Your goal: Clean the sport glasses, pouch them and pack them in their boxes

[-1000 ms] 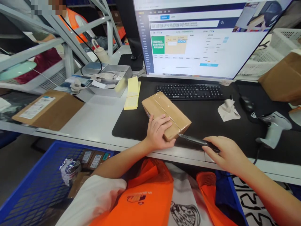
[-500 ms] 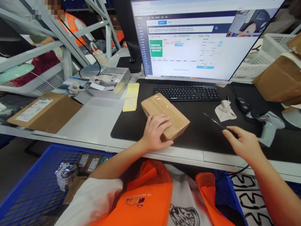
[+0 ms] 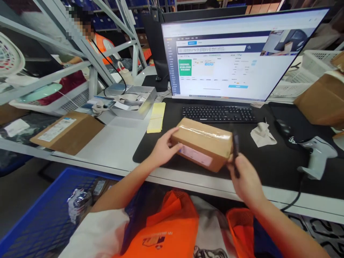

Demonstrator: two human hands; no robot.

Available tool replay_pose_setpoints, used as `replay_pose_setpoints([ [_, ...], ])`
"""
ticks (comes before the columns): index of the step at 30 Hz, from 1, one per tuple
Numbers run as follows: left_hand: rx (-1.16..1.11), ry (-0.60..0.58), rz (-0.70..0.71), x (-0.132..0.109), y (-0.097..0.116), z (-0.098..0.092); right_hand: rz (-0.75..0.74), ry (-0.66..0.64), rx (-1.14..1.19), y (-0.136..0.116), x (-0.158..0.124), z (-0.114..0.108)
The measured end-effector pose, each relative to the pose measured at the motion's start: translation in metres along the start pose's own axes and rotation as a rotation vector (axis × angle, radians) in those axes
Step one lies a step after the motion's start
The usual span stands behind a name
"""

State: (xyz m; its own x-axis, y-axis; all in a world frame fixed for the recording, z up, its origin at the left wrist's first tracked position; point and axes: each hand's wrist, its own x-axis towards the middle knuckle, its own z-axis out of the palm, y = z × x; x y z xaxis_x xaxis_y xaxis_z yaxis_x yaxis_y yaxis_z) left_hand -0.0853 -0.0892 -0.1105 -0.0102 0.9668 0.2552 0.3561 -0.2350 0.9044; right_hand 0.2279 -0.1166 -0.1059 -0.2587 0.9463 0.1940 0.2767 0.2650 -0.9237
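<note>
A small taped cardboard box [image 3: 204, 143] with a label on its near side is lifted a little over the black desk mat [image 3: 268, 161], lying crosswise. My left hand [image 3: 163, 149] grips its left end. My right hand [image 3: 243, 177] is closed round a thin black knife [image 3: 235, 147] and sits against the box's right end, the blade pointing up beside the box.
Behind the box are a black keyboard [image 3: 219, 114] and a large monitor [image 3: 236, 57]. A crumpled tissue [image 3: 262, 135], a mouse [image 3: 282, 127] and a grey barcode scanner [image 3: 315, 157] lie to the right. Left: a labelled carton [image 3: 67, 132], yellow notes [image 3: 157, 116], a metal tray [image 3: 134, 104], a blue crate [image 3: 40, 215]. Another person sits behind the shelving.
The box was flat on the mat under my left hand; now it is turned crosswise and raised between both hands. My right hand swung the knife out right, then back to the box's right end.
</note>
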Motion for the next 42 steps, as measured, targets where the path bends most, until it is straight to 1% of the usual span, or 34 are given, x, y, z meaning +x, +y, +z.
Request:
replay_pose_setpoints([
  [2, 0.139, -0.057, 0.131, -0.023, 0.013, 0.011, 0.016, 0.141, 0.019, 0.007, 0.020, -0.022],
  [3, 0.228, -0.095, 0.202, -0.031, 0.019, 0.015, 0.032, 0.191, 0.042, 0.009, 0.030, -0.033],
  [4, 0.331, -0.111, 0.274, -0.037, 0.025, 0.019, 0.049, 0.217, 0.070, 0.011, 0.038, -0.043],
  [5, 0.446, -0.102, 0.340, -0.039, 0.031, 0.021, 0.065, 0.230, 0.094, 0.011, 0.045, -0.051],
  [7, 0.657, -0.024, 0.474, -0.035, 0.042, 0.024, 0.079, 0.251, 0.065, 0.009, 0.050, -0.061],
  [8, 0.725, 0.003, 0.550, -0.030, 0.047, 0.025, 0.074, 0.278, -0.009, 0.005, 0.050, -0.065],
  [9, 0.762, 0.005, 0.633, -0.024, 0.051, 0.026, 0.060, 0.307, -0.124, 0.000, 0.047, -0.067],
  [10, 0.771, -0.019, 0.720, -0.018, 0.054, 0.027, 0.042, 0.326, -0.256, -0.006, 0.044, -0.068],
  [11, 0.762, -0.055, 0.804, -0.013, 0.056, 0.028, 0.017, 0.326, -0.385, -0.014, 0.040, -0.068],
  [12, 0.748, -0.089, 0.877, -0.009, 0.058, 0.030, -0.017, 0.296, -0.495, -0.022, 0.035, -0.067],
  [15, 0.758, -0.125, 1.004, -0.003, 0.060, 0.037, -0.190, 0.101, -0.685, -0.046, 0.027, -0.057],
  [17, 0.797, -0.141, 1.030, -0.003, 0.059, 0.041, -0.294, -0.038, -0.764, -0.058, 0.027, -0.047],
  [19, 0.815, -0.161, 1.030, -0.003, 0.057, 0.044, -0.343, -0.145, -0.835, -0.066, 0.029, -0.037],
  [21, 0.806, -0.161, 1.028, -0.002, 0.054, 0.046, -0.362, -0.209, -0.905, -0.072, 0.034, -0.030],
  [23, 0.785, -0.117, 1.054, -0.002, 0.049, 0.047, -0.377, -0.245, -0.963, -0.077, 0.038, -0.027],
  [26, 0.759, -0.033, 1.104, -0.001, 0.042, 0.049, -0.395, -0.277, -1.010, -0.087, 0.044, -0.025],
  [28, 0.752, -0.011, 1.125, 0.000, 0.040, 0.049, -0.407, -0.289, -1.036, -0.094, 0.046, -0.024],
  [32, 0.761, -0.032, 1.134, 0.002, 0.041, 0.047, -0.443, -0.303, -1.074, -0.102, 0.048, -0.020],
  [37, 0.754, -0.044, 1.137, 0.003, 0.044, 0.042, -0.438, -0.291, -1.106, -0.100, 0.045, -0.016],
  [42, 0.737, -0.074, 1.131, 0.003, 0.039, 0.043, -0.438, -0.250, -1.178, -0.097, 0.041, -0.023],
])
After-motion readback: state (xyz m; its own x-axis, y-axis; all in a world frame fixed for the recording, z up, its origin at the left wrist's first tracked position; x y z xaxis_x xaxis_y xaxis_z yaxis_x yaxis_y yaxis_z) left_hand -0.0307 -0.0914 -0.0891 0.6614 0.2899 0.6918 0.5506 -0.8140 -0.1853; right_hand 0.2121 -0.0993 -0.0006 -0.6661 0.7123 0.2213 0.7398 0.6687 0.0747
